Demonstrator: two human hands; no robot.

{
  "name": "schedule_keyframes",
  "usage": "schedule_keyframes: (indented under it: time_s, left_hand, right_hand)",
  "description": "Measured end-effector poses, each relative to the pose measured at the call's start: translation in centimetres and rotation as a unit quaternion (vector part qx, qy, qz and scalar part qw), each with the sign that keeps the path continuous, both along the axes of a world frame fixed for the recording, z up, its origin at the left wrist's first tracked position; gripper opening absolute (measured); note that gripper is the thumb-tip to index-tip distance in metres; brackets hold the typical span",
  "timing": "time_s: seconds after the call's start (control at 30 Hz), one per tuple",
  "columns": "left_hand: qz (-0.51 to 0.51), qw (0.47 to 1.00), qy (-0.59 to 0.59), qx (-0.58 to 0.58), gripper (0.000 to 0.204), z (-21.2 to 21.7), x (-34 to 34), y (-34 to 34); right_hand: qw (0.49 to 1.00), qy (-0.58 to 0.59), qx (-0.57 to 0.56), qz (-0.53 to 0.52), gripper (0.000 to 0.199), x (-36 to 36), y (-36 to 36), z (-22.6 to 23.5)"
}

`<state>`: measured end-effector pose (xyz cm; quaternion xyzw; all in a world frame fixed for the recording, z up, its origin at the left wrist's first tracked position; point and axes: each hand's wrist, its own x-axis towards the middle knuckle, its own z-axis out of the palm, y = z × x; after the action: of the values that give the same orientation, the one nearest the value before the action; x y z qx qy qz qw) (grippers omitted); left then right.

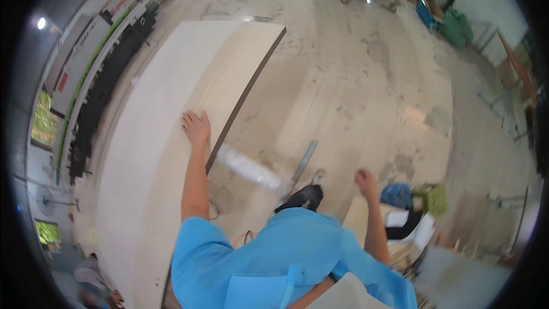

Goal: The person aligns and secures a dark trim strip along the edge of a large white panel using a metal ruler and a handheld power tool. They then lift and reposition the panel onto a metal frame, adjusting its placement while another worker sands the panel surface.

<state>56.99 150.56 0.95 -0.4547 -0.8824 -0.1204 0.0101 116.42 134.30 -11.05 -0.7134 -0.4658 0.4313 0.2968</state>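
Closest to us, soft blue fabric (291, 234) creases; past it our right hand (366, 184) hangs, fingers bent, and we can't tell whether they're fully closed. A crinkled, shiny plastic-looking length (249, 169) lies ahead. Our left hand (197, 129) rests, fingers spread open, on the long, smooth, pale panel (166, 100) at our left, dark-edged. Far off slumps a rumpled green bundle (456, 27).

Pale floor (337, 97), dark stains scattered. Long grey machine (73, 60) with green stripe lines left side. Two windows (46, 119), far left, show green. Bright light (41, 23) upper left. Pale wall (503, 0) upper right.
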Motion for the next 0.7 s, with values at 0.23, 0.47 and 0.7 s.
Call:
schedule_keyframes:
  time_s: [0.23,0.47,0.7]
  left_hand:
    - [0.034,0.999,-0.011,0.016,0.084,-0.3,4.8,19.2]
    - [-0.084,0.993,0.038,0.079,0.081,0.2,16.3,36.3]
    - [-0.484,0.862,-0.134,0.067,0.063,4.2,29.1,40.7]
  right_hand:
    - [0.970,0.062,-0.221,-0.079,0.026,14.7,0.0,-9.8]
    - [0.924,-0.253,-0.165,0.233,0.030,26.7,6.8,-16.9]
    - [0.930,0.094,-0.327,-0.138,0.028,32.2,41.5,-15.2]
